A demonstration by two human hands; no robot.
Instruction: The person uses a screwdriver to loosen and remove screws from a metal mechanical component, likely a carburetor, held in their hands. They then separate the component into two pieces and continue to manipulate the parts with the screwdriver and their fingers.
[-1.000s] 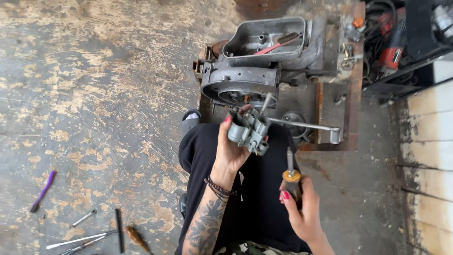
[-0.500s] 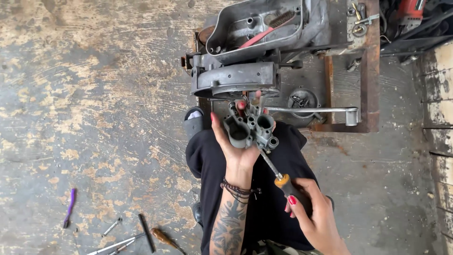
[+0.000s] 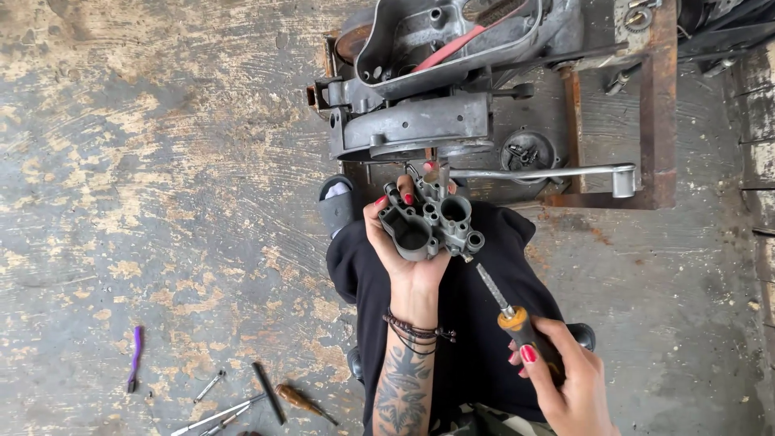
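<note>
Carburetor body [image 3: 429, 224], a grey cast metal piece with several round bores, sits in my left hand [image 3: 404, 250], which is closed around it from below and the side, fingers curled over its far edge, holding it up over my lap with the openings facing me. My right hand [image 3: 565, 379] is wrapped around the orange and black handle of a screwdriver [image 3: 504, 303], and the thin shaft slants up to the left so that its tip ends just beside the lower right corner of the metal piece; I cannot tell whether it touches. Beyond my knees, on a rusty frame [image 3: 658, 105], stands an engine block [image 3: 420, 121] with an open casing on top and a long metal lever [image 3: 557, 172] lying across to the right. On the worn concrete floor [image 3: 161, 161] to my left lie a small purple tool [image 3: 135, 358], a wooden-handled screwdriver [image 3: 303, 402] and a few thin metal tools [image 3: 222, 412], all well apart from my hands.
</note>
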